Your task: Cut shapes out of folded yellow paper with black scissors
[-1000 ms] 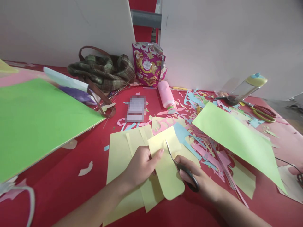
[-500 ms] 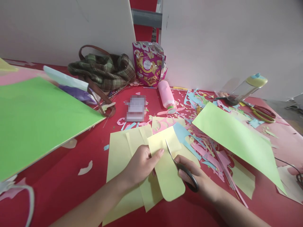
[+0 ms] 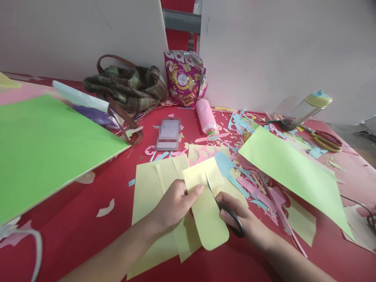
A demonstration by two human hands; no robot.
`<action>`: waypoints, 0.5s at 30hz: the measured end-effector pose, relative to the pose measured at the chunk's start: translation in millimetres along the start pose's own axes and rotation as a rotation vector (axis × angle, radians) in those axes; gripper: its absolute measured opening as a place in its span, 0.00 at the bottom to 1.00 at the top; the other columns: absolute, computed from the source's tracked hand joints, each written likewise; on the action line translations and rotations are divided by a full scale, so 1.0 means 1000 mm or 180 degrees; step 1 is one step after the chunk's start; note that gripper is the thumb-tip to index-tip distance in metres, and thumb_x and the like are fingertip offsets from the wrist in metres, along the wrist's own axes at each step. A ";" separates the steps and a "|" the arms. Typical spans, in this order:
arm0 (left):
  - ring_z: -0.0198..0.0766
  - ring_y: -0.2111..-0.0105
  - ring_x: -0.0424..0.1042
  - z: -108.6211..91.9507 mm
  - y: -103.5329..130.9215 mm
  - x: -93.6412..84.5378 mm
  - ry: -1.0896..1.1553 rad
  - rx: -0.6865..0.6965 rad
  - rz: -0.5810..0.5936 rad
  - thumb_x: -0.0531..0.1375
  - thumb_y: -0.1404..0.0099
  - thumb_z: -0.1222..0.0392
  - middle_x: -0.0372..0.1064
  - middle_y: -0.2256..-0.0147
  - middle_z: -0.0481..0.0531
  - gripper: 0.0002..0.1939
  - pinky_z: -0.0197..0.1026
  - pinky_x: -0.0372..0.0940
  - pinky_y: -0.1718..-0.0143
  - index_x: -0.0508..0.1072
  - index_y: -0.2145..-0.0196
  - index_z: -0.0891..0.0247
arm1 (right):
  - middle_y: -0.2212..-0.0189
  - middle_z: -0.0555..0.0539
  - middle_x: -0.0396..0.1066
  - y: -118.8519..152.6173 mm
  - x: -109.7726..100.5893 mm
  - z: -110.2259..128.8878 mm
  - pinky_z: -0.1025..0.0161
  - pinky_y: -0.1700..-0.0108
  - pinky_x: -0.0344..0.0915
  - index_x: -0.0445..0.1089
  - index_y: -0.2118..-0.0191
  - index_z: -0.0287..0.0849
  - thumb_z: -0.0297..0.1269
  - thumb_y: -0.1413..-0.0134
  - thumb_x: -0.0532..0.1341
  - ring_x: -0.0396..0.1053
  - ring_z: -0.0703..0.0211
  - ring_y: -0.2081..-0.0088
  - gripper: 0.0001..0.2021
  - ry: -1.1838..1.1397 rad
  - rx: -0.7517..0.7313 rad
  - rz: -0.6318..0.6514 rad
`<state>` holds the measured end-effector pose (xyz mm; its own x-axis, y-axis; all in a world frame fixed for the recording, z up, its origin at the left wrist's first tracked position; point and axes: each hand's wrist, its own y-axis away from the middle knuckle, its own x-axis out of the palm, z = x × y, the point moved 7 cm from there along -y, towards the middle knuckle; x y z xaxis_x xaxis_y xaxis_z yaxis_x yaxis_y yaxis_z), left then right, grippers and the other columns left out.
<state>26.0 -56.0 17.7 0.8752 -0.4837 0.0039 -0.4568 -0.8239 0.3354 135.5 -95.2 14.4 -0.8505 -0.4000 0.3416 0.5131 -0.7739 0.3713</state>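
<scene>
A strip of pale yellow paper [image 3: 208, 223] with rounded near corners is pinched in my left hand [image 3: 176, 203], the thumb lying on top and the other fingers underneath. My right hand [image 3: 239, 213] grips black-handled scissors [image 3: 235, 219], whose blade crosses the strip's right part and points away from me. Part of the blades and the far fingers of my right hand are hidden. Below the strip, larger pale yellow sheets [image 3: 149, 196] lie overlapping on the red tabletop [image 3: 102, 243].
Green sheets [image 3: 58, 152] cover the left; a light green sheet [image 3: 293, 176] lies right among coloured scraps [image 3: 255, 188]. Behind are a plaid bag [image 3: 129, 86], a snack bag [image 3: 185, 80], a pink bottle [image 3: 206, 117] and a blurred-out rectangle [image 3: 168, 134]. A clear bottle [image 3: 305, 109] and red-and-green-handled pliers [image 3: 326, 141] are far right.
Hardly anything differs. Both hands, the strip and the scissors keep nearly the same place, and the whole view has shifted very slightly.
</scene>
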 end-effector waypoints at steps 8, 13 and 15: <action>0.37 0.78 0.67 0.000 -0.001 0.000 0.0045 -0.0026 -0.0021 0.50 0.41 0.51 0.67 0.79 0.52 0.17 0.35 0.59 0.79 0.68 0.75 0.68 | 0.80 0.56 0.52 0.000 0.000 0.002 0.70 0.79 0.49 0.56 0.71 0.40 0.46 0.54 0.58 0.52 0.71 0.81 0.14 0.0099 0.0025 -0.0057; 0.37 0.79 0.67 -0.001 0.000 0.000 0.0179 0.0004 -0.0043 0.52 0.43 0.52 0.64 0.84 0.50 0.16 0.34 0.59 0.80 0.68 0.78 0.67 | 0.79 0.55 0.54 0.000 0.001 0.002 0.71 0.77 0.50 0.56 0.71 0.40 0.44 0.53 0.57 0.54 0.71 0.79 0.13 0.0010 -0.0003 0.0002; 0.37 0.80 0.66 -0.001 0.000 0.000 0.0201 -0.0019 -0.0046 0.52 0.43 0.52 0.64 0.84 0.49 0.16 0.34 0.59 0.80 0.68 0.78 0.67 | 0.79 0.55 0.54 -0.001 0.001 0.001 0.71 0.78 0.51 0.56 0.71 0.40 0.44 0.53 0.57 0.54 0.71 0.80 0.13 0.0004 0.0002 0.0011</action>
<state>26.3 -55.9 18.3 0.8901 -0.4521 0.0583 -0.4433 -0.8288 0.3415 134.2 -94.4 15.6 -0.8488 -0.4033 0.3419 0.5161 -0.7722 0.3705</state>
